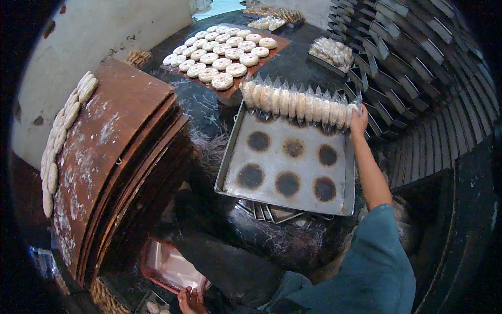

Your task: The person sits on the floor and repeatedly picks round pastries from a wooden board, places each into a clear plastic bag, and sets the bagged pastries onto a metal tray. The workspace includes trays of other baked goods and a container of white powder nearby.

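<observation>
Metal tray (309,168), its far side bearing a row of bagged buns (300,106); lower left, a red-rimmed tub (175,266). My right hand (358,121) grasps the row's right end; my left hand (192,302) is at the tub's rim, whether gripping I cannot tell.

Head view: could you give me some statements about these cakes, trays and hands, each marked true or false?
1. The right hand touches one end of the wrapped cakes. True.
2. The left hand holds a bare cake. False: it is at the edge of the red tub.
3. The metal tray is spotless. False: it has dark marks.
4. Unwrapped cakes lie on a brown board. True.
</observation>
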Demonstrator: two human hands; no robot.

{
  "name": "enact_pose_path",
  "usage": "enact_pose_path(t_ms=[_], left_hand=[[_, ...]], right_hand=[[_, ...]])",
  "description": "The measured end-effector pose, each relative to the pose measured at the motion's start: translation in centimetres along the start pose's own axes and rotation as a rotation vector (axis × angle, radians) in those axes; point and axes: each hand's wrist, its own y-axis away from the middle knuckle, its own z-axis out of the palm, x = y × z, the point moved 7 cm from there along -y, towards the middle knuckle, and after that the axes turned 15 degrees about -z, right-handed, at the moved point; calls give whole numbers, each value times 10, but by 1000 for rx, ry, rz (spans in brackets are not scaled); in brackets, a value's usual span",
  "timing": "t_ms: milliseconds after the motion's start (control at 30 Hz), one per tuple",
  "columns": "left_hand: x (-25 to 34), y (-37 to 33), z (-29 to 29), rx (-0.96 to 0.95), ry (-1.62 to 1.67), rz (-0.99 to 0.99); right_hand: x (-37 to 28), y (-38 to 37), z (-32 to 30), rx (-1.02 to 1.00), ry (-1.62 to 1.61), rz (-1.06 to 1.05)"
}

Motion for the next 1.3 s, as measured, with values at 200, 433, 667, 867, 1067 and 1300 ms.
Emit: enact_pose_path(t_ms=[200,433,667,867,1067,1300], left_hand=[[2,3,3,32,-35,-30],[6,0,17,20,-69,-16],[-4,5,-10,56,-18,3],[-15,3,-11,-35,-35,15],[-12,27,-19,-10,-19,122],[-52,3,-43,-130,-97,24]], right_hand=[[-25,3,18,-265,373,2],[-15,-13,21,-405,489,-104],[-83,27,-21,-217,302,-300],[-8,43,33,-909,518,-212],[-77,109,62,-820,326,-378],[-393,377,96,-1365,-642,-332]])
